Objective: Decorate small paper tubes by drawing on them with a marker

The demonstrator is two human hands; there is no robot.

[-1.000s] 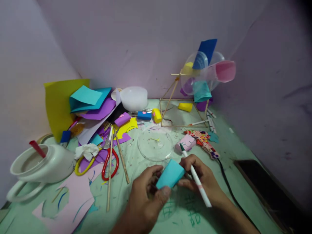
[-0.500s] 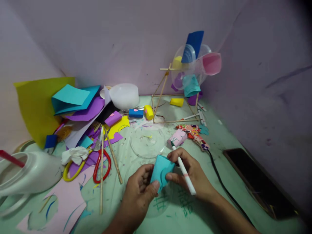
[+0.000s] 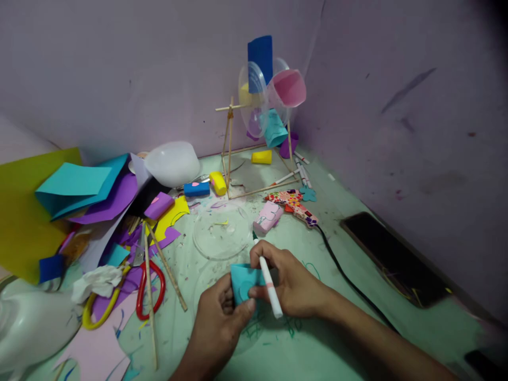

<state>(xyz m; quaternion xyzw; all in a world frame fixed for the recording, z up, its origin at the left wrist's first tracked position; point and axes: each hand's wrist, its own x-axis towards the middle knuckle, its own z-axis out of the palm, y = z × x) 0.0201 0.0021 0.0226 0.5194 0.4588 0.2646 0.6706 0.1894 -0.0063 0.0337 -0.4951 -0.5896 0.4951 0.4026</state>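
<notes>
My left hand [image 3: 216,323] is closed on the left side of a small turquoise folded foam piece [image 3: 239,276], with the thumb along its lower front. A curved, rounded shape of the same colour shows on its face. My right hand [image 3: 297,283] holds a white marker [image 3: 271,290] with a dark green tip pointing away from me. The right thumb and fingertips also pinch the turquoise piece at its right edge. Just beyond the marker tip lies a pink foam roll [image 3: 269,217] with a drawing on it. Green marks show on the table under my hands.
A clear round lid [image 3: 222,254] lies beyond my hands. A patterned glue gun [image 3: 296,203] and a phone [image 3: 392,259] are at right. Red-handled scissors [image 3: 162,288], sticks and foam scraps crowd the left. A stick frame [image 3: 229,143] carries a wheel with coloured cups at the back.
The view has turned right, so the things on the table sit further left. The turquoise piece has tilted in my hands, which both keep their grip. The marker stays in my right hand.
</notes>
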